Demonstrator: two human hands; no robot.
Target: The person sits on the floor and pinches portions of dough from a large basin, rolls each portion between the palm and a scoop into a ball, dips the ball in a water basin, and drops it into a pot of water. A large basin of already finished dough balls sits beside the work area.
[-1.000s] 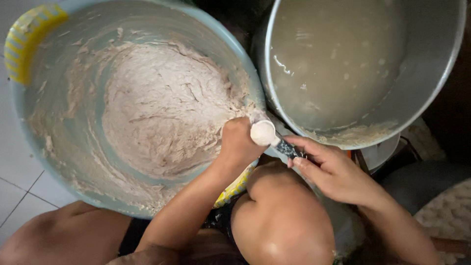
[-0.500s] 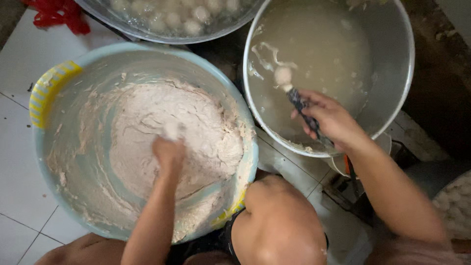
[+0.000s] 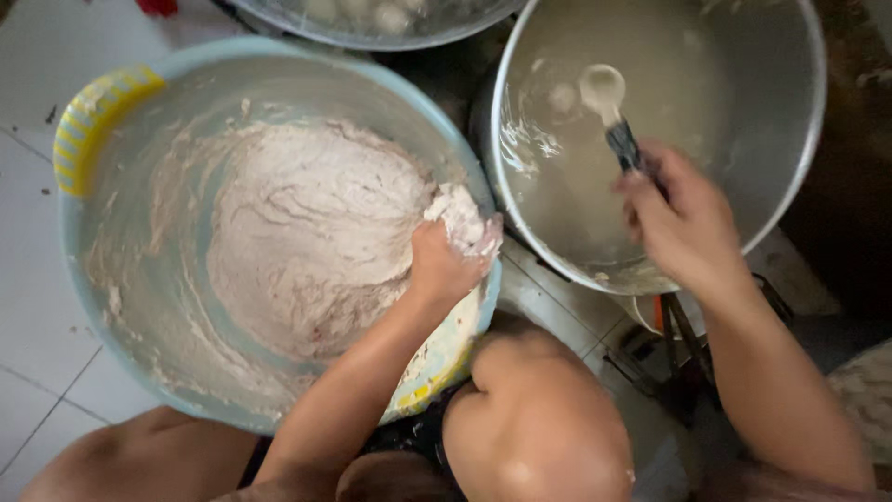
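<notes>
White floor tiles (image 3: 37, 186) flank dough basin (image 3: 102, 279), metal pot (image 3: 799, 167).

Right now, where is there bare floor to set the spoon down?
Bare white tile lies left of the blue tub, up to its yellow handle. Between tub and metal pot it is crowded: knee, left hand in paste, right hand holding the spoon.

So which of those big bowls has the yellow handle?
The pale blue plastic basin holding the pinkish paste, where the left hand digs; the other two are bare metal.
</notes>
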